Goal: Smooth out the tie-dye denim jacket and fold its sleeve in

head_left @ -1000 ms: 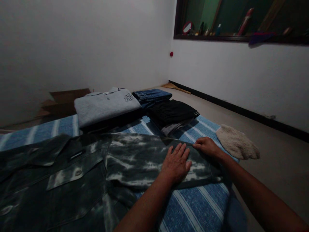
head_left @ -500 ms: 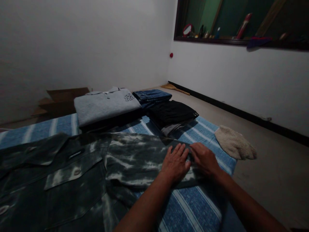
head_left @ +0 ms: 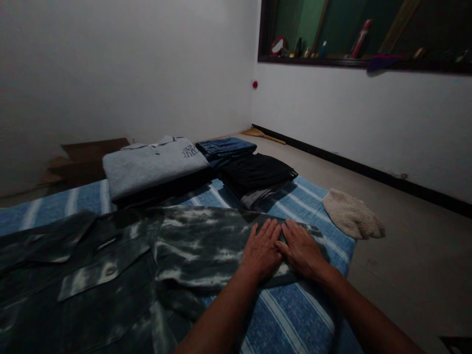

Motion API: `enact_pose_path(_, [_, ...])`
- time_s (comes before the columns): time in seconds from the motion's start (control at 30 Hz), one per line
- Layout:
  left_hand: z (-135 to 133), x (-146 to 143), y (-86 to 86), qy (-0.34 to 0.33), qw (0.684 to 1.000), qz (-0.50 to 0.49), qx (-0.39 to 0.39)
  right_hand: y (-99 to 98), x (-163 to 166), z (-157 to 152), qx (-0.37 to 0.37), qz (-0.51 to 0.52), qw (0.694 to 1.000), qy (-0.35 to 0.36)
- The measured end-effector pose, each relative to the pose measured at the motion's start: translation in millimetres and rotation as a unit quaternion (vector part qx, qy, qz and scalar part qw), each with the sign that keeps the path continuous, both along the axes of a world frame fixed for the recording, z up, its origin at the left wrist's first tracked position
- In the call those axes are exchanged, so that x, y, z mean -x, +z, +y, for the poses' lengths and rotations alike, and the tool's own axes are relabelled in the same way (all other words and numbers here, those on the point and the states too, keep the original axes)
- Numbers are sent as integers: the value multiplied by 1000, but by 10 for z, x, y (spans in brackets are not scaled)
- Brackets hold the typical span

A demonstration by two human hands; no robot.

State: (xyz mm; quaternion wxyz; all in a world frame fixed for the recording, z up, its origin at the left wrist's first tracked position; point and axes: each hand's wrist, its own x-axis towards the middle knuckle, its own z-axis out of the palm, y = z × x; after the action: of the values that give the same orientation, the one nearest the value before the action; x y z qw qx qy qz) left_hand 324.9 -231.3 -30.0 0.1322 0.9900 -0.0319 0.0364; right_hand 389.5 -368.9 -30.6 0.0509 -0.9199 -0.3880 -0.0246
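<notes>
A dark green and white tie-dye jacket [head_left: 106, 290] lies spread over a blue striped cloth [head_left: 283, 314], one sleeve stretched out to the right. My left hand [head_left: 262, 248] rests flat on that sleeve, fingers extended. Right beside it, my right hand [head_left: 302, 248] also lies flat near the cuff end, its thumb touching or overlapping my left hand. Neither hand grips anything. Part of the sleeve is hidden under both hands.
Behind the jacket stand a folded grey shirt [head_left: 155, 164], folded jeans [head_left: 228, 147] and folded black clothing [head_left: 258, 172]. A beige knit glove [head_left: 352, 214] hangs over the right edge. A cardboard box [head_left: 86, 160] sits back left; a windowsill [head_left: 332, 63] holds small items.
My right hand has gone from curled fingers at the sleeve to lying flat on it, closer to my left hand. The view has shifted slightly to the right.
</notes>
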Motion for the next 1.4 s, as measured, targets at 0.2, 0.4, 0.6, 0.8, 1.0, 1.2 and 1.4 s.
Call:
enact_pose_path(0.2, [-7,42,-34,52,998,-21,-8,3,-1,-57,9,5,1000,-12])
enact_pose_path(0.4, [-15,49,-41,84,996,-23,-20,-67,-4,-129,-13,-26,999,-13])
enact_pose_path(0.6, [-14,47,-45,97,995,-17,-36,-63,10,-124,-18,-37,999,-20])
enact_pose_path(0.8, [-7,46,-59,90,995,-20,-30,-25,6,-107,-4,-31,999,-23])
enact_pose_path(1.0, [29,44,-3,88,996,-23,-16,-31,-11,-79,-3,-43,999,-20])
enact_pose_path(1.2, [209,-147,236,86,994,-62,-13,-7,-1,-66,4,-71,997,-24])
enact_pose_path(1.4, [174,-343,234,79,995,-55,-16,210,-79,14,1,-31,999,-42])
